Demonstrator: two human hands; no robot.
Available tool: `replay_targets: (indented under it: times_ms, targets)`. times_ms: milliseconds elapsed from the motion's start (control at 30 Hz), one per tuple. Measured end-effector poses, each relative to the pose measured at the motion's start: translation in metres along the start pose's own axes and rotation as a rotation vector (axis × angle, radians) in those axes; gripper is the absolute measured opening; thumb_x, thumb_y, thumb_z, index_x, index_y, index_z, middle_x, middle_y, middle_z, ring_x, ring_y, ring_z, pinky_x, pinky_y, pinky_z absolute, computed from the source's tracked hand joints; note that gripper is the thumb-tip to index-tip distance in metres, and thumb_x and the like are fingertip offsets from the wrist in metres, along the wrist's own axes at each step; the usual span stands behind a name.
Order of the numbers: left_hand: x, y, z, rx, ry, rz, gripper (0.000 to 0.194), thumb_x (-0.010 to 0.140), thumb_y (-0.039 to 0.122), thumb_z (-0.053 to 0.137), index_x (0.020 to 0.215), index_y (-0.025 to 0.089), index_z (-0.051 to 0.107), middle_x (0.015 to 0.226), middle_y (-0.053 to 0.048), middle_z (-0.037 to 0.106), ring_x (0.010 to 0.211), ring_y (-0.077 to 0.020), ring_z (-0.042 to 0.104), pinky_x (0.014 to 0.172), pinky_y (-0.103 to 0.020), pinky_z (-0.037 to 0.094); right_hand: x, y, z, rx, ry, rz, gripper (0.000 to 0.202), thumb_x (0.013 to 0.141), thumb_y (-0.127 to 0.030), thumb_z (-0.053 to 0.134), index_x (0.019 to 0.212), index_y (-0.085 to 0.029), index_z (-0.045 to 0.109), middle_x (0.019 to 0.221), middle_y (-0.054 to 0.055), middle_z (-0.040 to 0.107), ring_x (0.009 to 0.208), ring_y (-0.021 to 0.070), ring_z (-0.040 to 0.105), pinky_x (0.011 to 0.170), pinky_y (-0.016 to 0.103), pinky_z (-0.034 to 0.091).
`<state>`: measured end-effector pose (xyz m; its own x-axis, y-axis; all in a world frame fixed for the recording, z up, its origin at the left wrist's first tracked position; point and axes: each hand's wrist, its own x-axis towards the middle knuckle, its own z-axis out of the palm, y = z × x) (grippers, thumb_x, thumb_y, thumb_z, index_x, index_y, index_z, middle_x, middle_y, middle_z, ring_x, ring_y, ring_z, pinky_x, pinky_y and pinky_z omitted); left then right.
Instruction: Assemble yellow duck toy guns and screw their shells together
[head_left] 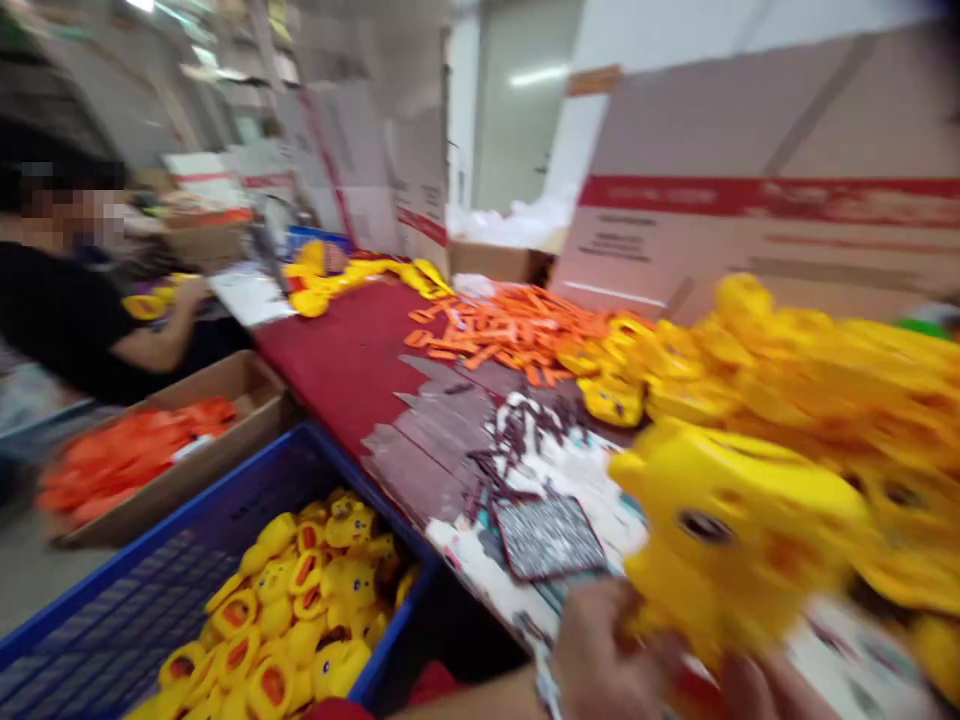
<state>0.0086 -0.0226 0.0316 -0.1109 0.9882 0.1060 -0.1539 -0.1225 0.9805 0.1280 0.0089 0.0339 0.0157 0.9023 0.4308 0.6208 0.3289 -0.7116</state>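
Note:
Close in front of me at lower right is a yellow plastic duck toy (720,550) with a printed eye, held up off the table and slightly blurred. My left hand (600,640), with a band at its wrist, is closed on the toy's lower left side. Under the toy, at the bottom edge, the fingers of my right hand (765,690) are closed against it; most of that hand is hidden or out of view. Just left of the toy, a grey speckled pad (550,537) lies on a stained white cloth (480,565).
Yellow duck parts (810,390) are heaped at right, beside orange strips (517,325). A blue crate (315,450) holds yellow ducks at lower left, next to a cardboard box (255,385) of orange pieces. A co-worker (60,310) sits at left. Cardboard panels (720,130) stand behind the table.

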Motion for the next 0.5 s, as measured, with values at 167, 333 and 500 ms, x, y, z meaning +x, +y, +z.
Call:
replay_targets:
  times_ms: [167,333,500]
  targets:
    - [-0.008,-0.018,0.019,-0.087,-0.057,-0.008,0.039,0.090,0.045,0.051,0.114,0.015,0.060,0.111,-0.012,0.067,0.103,-0.0257,0.062,0.094,-0.037,0.048,-0.022,0.022,-0.005,-0.017,0.162,0.270,0.080,0.092,-0.074,0.015,0.068,-0.012,0.059,0.063,0.006,0.057,0.056,0.0167,0.056,0.050,0.025,0.046]
    - [-0.015,-0.022,-0.016,-0.148,-0.180,0.049,0.035,0.090,0.040,0.055,0.118,0.020,0.056,0.113,-0.011,0.065,0.093,-0.0223,0.065,0.083,-0.035,0.055,-0.013,0.050,-0.047,-0.057,0.056,0.334,0.079,0.089,-0.076,0.020,0.057,-0.014,0.057,0.050,0.006,0.052,0.044,0.0157,0.049,0.041,0.024,0.037]
    - [0.012,-0.005,-0.054,0.273,-0.342,0.248,0.064,0.084,0.040,0.062,0.139,0.022,0.036,0.147,-0.015,0.034,0.138,-0.0334,0.030,0.112,-0.051,0.029,-0.021,0.093,-0.111,-0.186,-0.311,0.332,0.073,0.081,-0.078,0.038,0.044,-0.017,0.052,0.043,0.003,0.048,0.039,0.0152,0.046,0.036,0.024,0.032]
